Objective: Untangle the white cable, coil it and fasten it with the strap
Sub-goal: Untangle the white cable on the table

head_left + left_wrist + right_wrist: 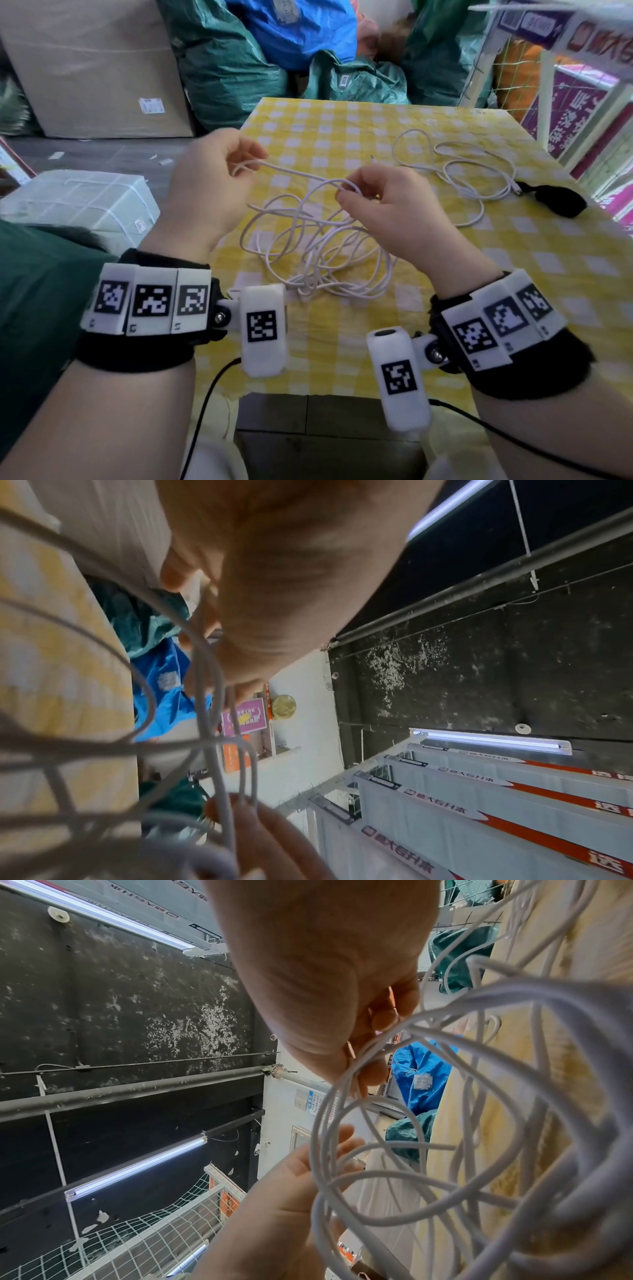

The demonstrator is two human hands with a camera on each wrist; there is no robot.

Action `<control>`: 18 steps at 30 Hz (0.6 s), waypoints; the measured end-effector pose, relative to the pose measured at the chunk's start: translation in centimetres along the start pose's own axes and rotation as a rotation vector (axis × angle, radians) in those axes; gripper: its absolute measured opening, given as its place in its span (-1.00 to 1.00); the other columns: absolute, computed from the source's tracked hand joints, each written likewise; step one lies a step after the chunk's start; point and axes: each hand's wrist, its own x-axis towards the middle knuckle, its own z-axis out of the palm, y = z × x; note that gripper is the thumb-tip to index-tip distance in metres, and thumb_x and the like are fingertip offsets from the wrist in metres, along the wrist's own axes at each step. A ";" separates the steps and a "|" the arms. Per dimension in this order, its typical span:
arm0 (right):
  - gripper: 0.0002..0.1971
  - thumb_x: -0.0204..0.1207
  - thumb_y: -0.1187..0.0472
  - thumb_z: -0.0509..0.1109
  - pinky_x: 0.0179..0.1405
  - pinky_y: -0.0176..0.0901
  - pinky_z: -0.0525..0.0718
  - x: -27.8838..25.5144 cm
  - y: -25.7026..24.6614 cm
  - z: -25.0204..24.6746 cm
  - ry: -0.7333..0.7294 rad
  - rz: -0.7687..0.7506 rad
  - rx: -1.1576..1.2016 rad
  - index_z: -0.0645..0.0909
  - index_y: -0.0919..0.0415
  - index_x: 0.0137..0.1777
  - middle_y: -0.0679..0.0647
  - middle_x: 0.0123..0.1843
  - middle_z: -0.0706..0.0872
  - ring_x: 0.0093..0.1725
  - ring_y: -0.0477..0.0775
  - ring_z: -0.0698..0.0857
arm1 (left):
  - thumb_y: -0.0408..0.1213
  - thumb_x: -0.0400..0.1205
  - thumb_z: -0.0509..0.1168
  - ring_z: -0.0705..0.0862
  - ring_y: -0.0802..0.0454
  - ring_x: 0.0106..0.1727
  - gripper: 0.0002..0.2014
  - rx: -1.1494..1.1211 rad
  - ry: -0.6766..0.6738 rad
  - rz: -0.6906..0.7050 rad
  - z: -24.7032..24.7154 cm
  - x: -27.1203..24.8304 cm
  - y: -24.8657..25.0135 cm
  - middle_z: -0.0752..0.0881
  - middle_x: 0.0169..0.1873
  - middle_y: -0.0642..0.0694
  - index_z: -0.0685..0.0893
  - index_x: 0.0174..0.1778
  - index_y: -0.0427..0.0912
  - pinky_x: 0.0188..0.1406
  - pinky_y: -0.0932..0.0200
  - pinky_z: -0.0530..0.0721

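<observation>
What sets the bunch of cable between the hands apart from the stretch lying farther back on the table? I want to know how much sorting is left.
The near bunch is a dense knot of many crossing loops; the far stretch is a few loose, open curves. The left hand and right hand pinch strands of the near bunch, lifting them; the far stretch lies flat, untouched, ending by the black strap. Both are thin white cable on the yellow checked cloth.

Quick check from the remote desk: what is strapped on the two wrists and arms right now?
Each bare forearm carries a black fabric wristband topped with white blocks printed with black square codes. A white rounded camera pod with one code hangs from each band; thin black cables trail back. No sleeves show.
</observation>
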 end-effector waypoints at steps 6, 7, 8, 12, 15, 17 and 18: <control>-0.89 0.58 0.10 0.38 -0.41 -0.57 0.41 -0.2 -0.4 0.0 0.001 -0.080 -0.020 0.74 0.02 -0.12 -0.26 -0.37 0.61 -0.42 -0.49 0.54 | -0.13 0.64 0.30 0.63 0.31 -0.17 -0.82 0.189 -0.345 0.136 1.1 -1.1 2.5 0.72 -0.19 0.17 0.75 0.09 -0.01 -0.28 0.58 0.42; -0.88 0.57 0.10 0.38 -0.41 -0.57 0.41 -0.2 -0.5 0.0 0.009 -0.090 -0.024 0.75 0.04 -0.11 -0.26 -0.37 0.62 -0.40 -0.50 0.54 | -0.11 0.64 0.30 0.61 0.30 -0.26 -0.83 0.162 -0.335 0.147 1.2 -1.2 2.6 0.71 -0.27 0.13 0.77 0.03 -0.02 -0.32 0.52 0.43; -0.87 0.58 0.10 0.38 -0.40 -0.58 0.41 -0.2 -0.4 -0.1 0.015 -0.093 -0.029 0.76 0.05 -0.09 -0.26 -0.37 0.62 -0.39 -0.50 0.54 | -0.13 0.64 0.30 0.59 0.27 -0.32 -0.85 0.122 -0.301 0.145 1.2 -1.1 2.4 0.71 -0.32 0.06 0.78 -0.02 -0.02 -0.34 0.45 0.45; -0.83 0.59 0.07 0.35 -0.44 -0.53 0.41 -0.2 -0.1 -0.4 -0.006 -0.043 -0.085 0.76 0.07 -0.07 -0.16 -0.29 0.71 -0.37 -0.33 0.58 | -0.14 0.65 0.28 0.53 0.11 -0.39 -0.83 -0.112 0.018 -0.015 0.6 -0.3 0.3 0.68 -0.44 0.03 0.74 -0.22 0.10 -0.33 0.17 0.48; -0.81 0.59 0.08 0.34 -0.29 -0.32 0.51 -0.2 -0.1 -0.5 -0.017 -0.006 -0.097 0.78 0.07 -0.06 -0.08 -0.19 0.76 -0.20 -0.10 0.68 | -0.17 0.66 0.25 0.55 0.23 -0.35 -0.84 -0.085 0.070 -0.129 -0.4 0.2 -0.8 0.65 -0.42 0.15 0.76 -0.06 0.05 -0.30 0.34 0.50; -0.80 0.60 0.08 0.33 -0.19 -0.14 0.57 -0.3 -0.2 -0.4 -0.025 0.005 -0.105 0.78 0.06 -0.04 -0.05 -0.17 0.78 -0.18 -0.02 0.70 | -0.22 0.65 0.28 0.65 0.15 -0.05 -0.77 0.020 -0.042 -0.100 -0.3 0.1 -0.7 0.71 -0.12 0.10 0.70 0.19 0.00 0.00 0.33 0.53; -0.80 0.60 0.07 0.32 -0.18 -0.10 0.58 -0.3 -0.4 -0.4 -0.033 0.007 -0.109 0.78 0.06 -0.03 -0.03 -0.16 0.79 -0.19 0.00 0.70 | -0.25 0.63 0.30 0.63 0.12 0.12 -0.68 0.070 -0.097 -0.060 -0.1 0.0 -0.3 0.69 0.04 0.07 0.64 0.32 -0.01 0.15 0.28 0.49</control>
